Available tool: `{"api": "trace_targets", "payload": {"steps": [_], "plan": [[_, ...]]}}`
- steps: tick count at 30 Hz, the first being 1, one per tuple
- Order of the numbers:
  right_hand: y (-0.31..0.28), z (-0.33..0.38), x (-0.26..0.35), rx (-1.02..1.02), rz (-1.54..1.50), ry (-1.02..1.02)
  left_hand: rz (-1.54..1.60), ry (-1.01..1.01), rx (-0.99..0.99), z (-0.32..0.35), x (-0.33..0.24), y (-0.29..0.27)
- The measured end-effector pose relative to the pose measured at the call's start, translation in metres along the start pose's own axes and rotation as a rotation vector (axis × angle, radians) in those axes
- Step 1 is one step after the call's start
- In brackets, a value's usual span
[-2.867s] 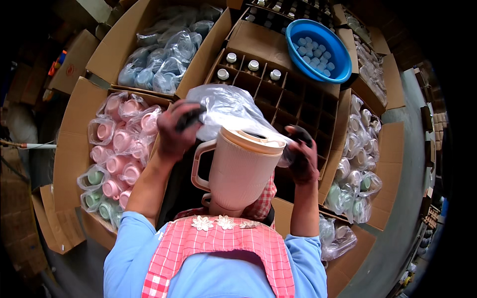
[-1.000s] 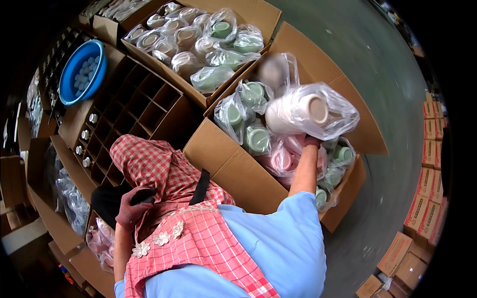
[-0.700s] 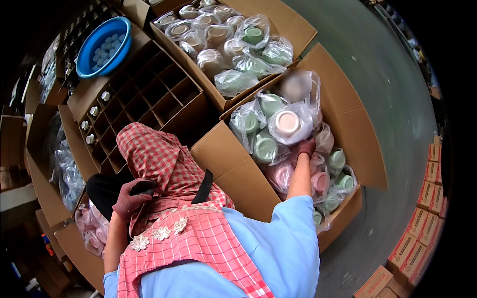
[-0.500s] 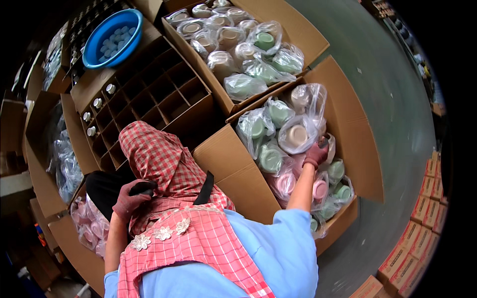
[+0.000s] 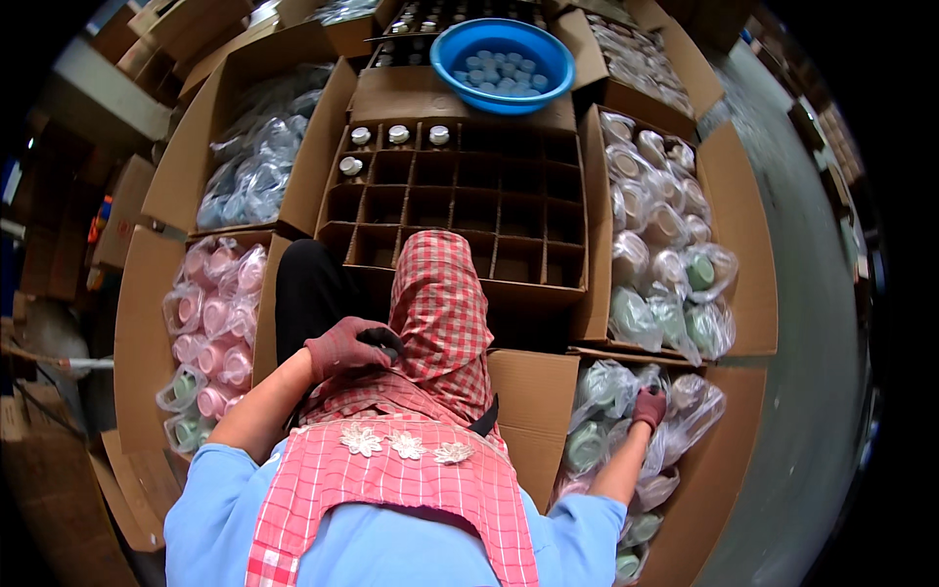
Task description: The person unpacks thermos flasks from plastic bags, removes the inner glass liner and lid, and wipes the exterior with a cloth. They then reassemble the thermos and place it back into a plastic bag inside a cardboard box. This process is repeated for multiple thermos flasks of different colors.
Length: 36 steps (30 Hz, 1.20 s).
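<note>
My left hand, in a dark red glove with black fingertips, rests over my lap near the checked cloth on my knee. Its fingers are curled in, and nothing shows between them. On the right, my right hand, gloved alike, reaches into a cardboard box of plastic-bagged containers. Its fingers are closed on a clear plastic bag; what that bag holds is hidden. A pale green bagged container lies to the left of this hand, with more bagged containers around the forearm.
Ahead stands a divided carton with several white-capped bottles. A blue basin of small translucent pieces sits behind it. Open boxes hold bagged beige and green containers, pink ones and bluish bags.
The view has swung round to the left, so the divided carton now lies straight ahead. My right hand has shifted among the bags in the same box; my left remains near my lap.
</note>
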State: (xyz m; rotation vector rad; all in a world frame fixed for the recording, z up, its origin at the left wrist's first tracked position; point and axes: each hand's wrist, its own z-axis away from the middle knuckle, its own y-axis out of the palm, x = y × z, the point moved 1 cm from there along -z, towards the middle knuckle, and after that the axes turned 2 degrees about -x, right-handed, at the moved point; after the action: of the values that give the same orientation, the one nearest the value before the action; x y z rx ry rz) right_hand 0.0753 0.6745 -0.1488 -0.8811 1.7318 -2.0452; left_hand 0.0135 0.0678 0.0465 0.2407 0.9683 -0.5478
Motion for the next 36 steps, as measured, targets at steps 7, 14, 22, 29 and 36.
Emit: {"api": "trace_targets", "payload": {"steps": [7, 14, 22, 29, 36], "plan": [[-0.109, 0.021, 0.026, 0.353, -1.646, 0.284, 0.130, 0.084, -0.052, -0.003, -0.012, -0.016], [-0.233, 0.175, 0.235, 0.505, -1.815, -0.425, 0.691, 0.147, 0.381, -0.039, -0.067, 0.018], [-0.210, 0.333, 0.378, 1.638, -0.780, -1.272, 1.071, 0.485, 0.213, -0.082, -0.005, -0.002], [-0.240, 0.335, 0.380, 1.324, -0.509, -1.909, 1.130, 0.809, 0.051, -0.051, 0.032, -0.127], [-0.205, 0.260, 0.434, 0.423, -0.980, -1.465, 0.961, 0.904, 0.183, -0.049, 0.033, -0.127]]}}
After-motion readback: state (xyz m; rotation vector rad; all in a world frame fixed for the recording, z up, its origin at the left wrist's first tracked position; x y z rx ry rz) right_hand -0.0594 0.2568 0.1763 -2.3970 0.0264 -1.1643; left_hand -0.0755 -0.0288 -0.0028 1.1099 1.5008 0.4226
